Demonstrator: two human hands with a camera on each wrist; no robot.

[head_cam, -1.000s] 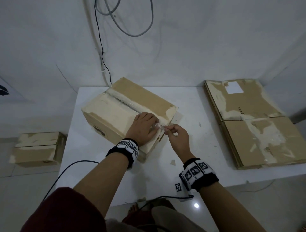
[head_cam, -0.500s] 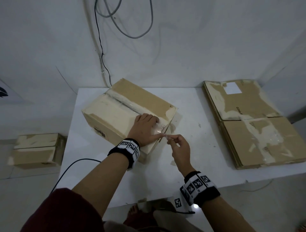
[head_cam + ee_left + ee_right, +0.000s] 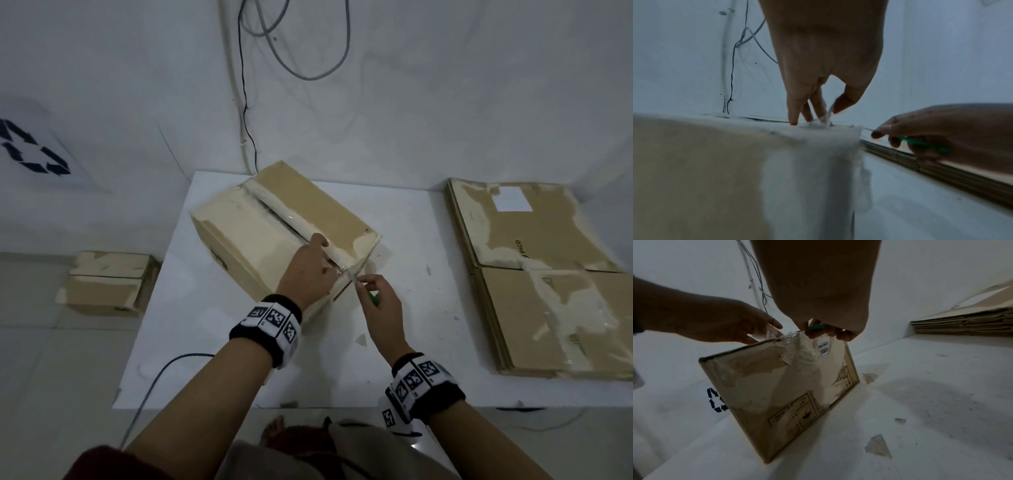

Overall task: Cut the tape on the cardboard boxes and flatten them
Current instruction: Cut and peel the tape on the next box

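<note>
A taped cardboard box (image 3: 267,222) stands on the white table (image 3: 411,325); its top seam is slit open. My left hand (image 3: 328,257) presses its straight fingers on the box top by the near right corner. In the left wrist view a strip of clear tape (image 3: 827,113) rises between those fingers (image 3: 795,116) and the thumb. My right hand (image 3: 359,281) sits just off that corner, grips a green cutter (image 3: 816,326) and touches crumpled clear tape (image 3: 795,342) on the box's end face.
A stack of flattened cardboard (image 3: 548,274) lies at the table's right side. Another taped box (image 3: 106,284) sits on the floor to the left. Torn tape scraps (image 3: 877,446) dot the table. Cables (image 3: 246,137) hang down the wall behind.
My right hand has drawn slightly back from the box corner toward me. The left hand has turned more onto its fingertips near the seam.
</note>
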